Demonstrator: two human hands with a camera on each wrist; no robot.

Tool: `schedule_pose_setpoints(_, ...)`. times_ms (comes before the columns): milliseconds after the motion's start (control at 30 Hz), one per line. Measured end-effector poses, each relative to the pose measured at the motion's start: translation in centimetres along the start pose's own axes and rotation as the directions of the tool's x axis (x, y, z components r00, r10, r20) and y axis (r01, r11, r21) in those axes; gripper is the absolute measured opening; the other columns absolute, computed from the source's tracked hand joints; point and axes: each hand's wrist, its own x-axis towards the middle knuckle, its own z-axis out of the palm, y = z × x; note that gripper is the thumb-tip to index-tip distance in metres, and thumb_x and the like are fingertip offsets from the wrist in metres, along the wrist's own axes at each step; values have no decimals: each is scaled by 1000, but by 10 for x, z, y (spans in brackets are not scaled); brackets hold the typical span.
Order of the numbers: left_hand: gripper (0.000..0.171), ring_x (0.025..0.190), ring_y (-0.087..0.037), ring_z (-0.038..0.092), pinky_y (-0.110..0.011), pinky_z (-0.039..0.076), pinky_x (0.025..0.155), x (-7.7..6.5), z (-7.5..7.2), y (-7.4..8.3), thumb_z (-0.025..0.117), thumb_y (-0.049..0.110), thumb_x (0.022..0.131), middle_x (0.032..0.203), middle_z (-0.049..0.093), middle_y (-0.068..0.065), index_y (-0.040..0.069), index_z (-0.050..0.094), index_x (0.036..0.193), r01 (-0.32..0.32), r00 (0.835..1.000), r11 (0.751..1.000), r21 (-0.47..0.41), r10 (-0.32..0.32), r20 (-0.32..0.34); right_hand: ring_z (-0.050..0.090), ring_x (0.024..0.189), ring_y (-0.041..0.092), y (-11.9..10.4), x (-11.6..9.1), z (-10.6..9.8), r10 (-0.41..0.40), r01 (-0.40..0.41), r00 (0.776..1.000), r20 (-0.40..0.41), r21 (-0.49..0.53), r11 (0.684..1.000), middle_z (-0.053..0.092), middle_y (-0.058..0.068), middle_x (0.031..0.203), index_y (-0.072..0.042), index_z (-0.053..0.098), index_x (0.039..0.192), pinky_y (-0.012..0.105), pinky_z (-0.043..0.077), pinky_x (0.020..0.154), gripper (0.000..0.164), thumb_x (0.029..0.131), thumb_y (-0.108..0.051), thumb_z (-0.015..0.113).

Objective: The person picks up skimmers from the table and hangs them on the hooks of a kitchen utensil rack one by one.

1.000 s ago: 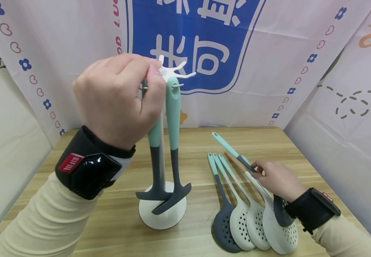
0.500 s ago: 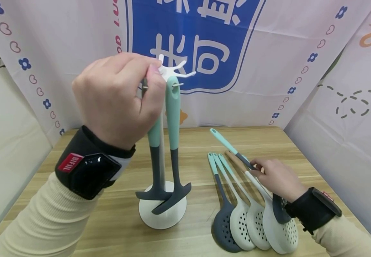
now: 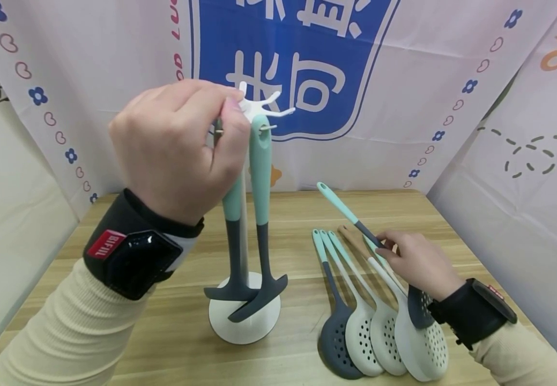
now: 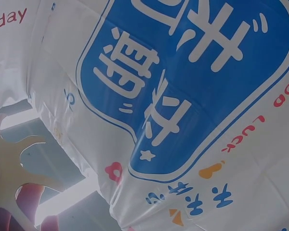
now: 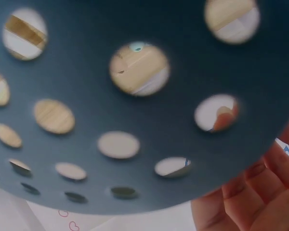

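My left hand (image 3: 177,145) pinches the hooked top of a white utensil stand (image 3: 230,335); that hooked top (image 4: 9,178) also shows in the left wrist view. Two mint-handled utensils (image 3: 261,171) with dark grey heads hang from the stand, heads down and seen edge-on. At the right, my right hand (image 3: 418,262) grips a dark grey skimmer (image 3: 338,202) by its shaft, mint handle end raised to the left. Its perforated head (image 5: 149,110) fills most of the right wrist view. Beneath it on the table lie white skimmers (image 3: 362,335) and another dark grey skimmer (image 3: 338,343).
A brown-handled utensil (image 3: 353,241) lies among the white skimmers, its head partly covered. The wooden table (image 3: 172,332) ends at a printed white cloth (image 3: 365,139) at the back, with more cloth at both sides.
The gripped skimmer's handle end has risen, first a little leftward and then up, as my right hand lifts slightly. My left hand stays at the stand's top.
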Motion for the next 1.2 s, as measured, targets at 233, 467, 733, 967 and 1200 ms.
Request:
schedule_pose_setpoints(233,47,70,-35,74,-49,48,55,26,-52,50,45,42,99,98,84,-1,19,86,95,50,999,988,-144,-48,20,42,56,13,-2,1,-3,2,-2,999,-33,11,1000,68,3,84,-3,71,122,27,29,51,23,102,-13,66)
schedule_pose_setpoints(467,53,71,-38,74,-50,51,56,39,-77,73,42,37,100,93,83,-13,4,83,90,68,997,985,-157,-61,54,46,58,13,-5,3,-6,-8,10,998,-69,30,1000,73,9,93,-1,70,126,29,33,52,27,102,-14,66)
schedule_pose_setpoints(733,40,75,-27,78,-44,53,56,23,-47,43,49,42,99,101,84,6,25,86,101,9,1000,994,-112,-9,-4,50,62,13,-8,4,-4,-3,5,998,-58,38,999,72,7,90,-1,70,125,30,37,53,27,102,-15,68)
schedule_pose_setpoints(967,37,77,-24,79,-42,55,59,19,-39,35,51,43,97,102,83,10,30,85,103,12,1000,991,-134,-15,-18,50,63,13,-11,4,-5,-9,11,998,-68,38,999,72,6,92,-3,70,125,30,38,53,27,102,-16,68)
schedule_pose_setpoints(1200,43,78,-25,79,-46,57,58,29,-56,49,47,38,97,99,84,4,20,86,100,12,1000,987,-161,-11,11,54,67,13,-17,4,-5,-22,26,997,-74,48,999,73,6,93,-4,71,124,30,40,54,25,101,-14,69)
